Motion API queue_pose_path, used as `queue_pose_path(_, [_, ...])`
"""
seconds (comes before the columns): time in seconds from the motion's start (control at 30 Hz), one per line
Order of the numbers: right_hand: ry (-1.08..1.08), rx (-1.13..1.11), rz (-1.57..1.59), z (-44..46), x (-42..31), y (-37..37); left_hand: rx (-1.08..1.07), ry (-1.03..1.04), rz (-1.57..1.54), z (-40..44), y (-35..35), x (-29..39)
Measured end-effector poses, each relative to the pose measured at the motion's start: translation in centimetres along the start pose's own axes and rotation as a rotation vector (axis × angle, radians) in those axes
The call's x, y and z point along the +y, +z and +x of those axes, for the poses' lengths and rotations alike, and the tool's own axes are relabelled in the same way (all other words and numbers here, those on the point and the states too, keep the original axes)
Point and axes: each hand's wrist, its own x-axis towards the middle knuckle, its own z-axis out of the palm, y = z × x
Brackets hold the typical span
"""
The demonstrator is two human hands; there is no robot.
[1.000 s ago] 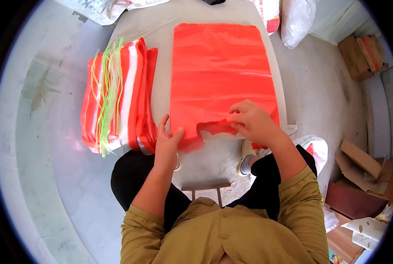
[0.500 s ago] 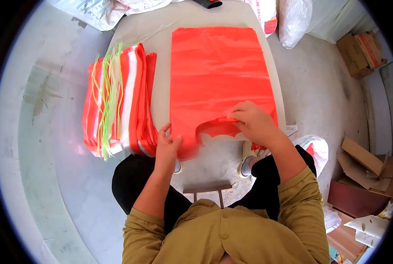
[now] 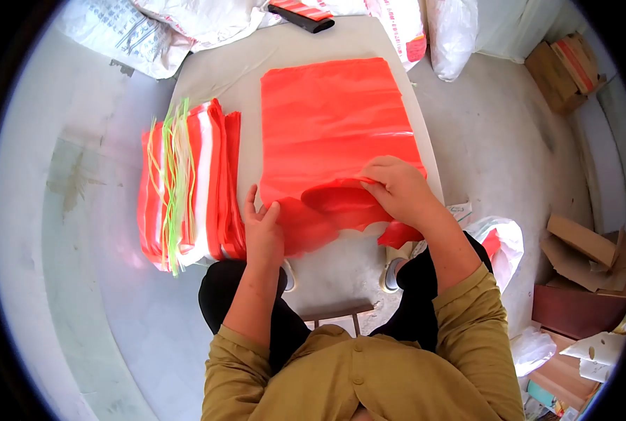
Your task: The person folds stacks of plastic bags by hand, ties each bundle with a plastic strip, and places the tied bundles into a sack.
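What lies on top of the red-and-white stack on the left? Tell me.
A loose bunch of green and pale strings lies lengthwise over the red-and-white stack. Whatever parts of the stack's top the strings cover cannot be seen.

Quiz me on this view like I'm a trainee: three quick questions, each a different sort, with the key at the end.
1. Which pinches an edge of the flat red plastic?
A) left hand
B) right hand
C) neither

2. True or false: green strands lie across the red-and-white bundle.

3. Fill in: seen by the person, that bundle lies to the ____ of the flat red plastic.

Key: 1 B; 2 true; 3 left.
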Motion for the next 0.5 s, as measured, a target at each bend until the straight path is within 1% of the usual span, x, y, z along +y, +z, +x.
queue_pose_path(0.1, [0.031, 0.054, 0.022, 0.1, 0.2, 0.0, -0.050, 0.067, 0.078, -0.3, 0.6, 1.1])
queue_pose_path(0.2, [0.061, 0.150, 0.069, 0.4, -0.2, -0.2, -0.146, 0.093, 0.215, 0.7, 0.5, 1.9])
queue_pose_path(0.3, [0.101, 0.153, 0.109, 0.9, -0.6, -0.8, -0.149, 0.124, 0.356, 1.1, 1.6, 3.1])
queue_pose_path(0.33, [0.105, 0.155, 0.101, 1.0, -0.6, -0.9, -0.197, 0.179, 0.372, 1.6, 1.7, 3.2])
queue_pose_path(0.43, [0.115, 0.164, 0.088, 1.3, -0.6, -1.2, -0.173, 0.078, 0.207, 2.5, 3.0, 4.8])
queue_pose_path(0.47, [0.116, 0.166, 0.086, 1.3, -0.8, -1.4, -0.187, 0.005, 0.122, 3.1, 2.6, 5.0])
queue_pose_path(0.5, [0.117, 0.165, 0.084, 1.3, -0.9, -1.6, -0.192, -0.024, 0.097, 3.5, 2.6, 5.2])
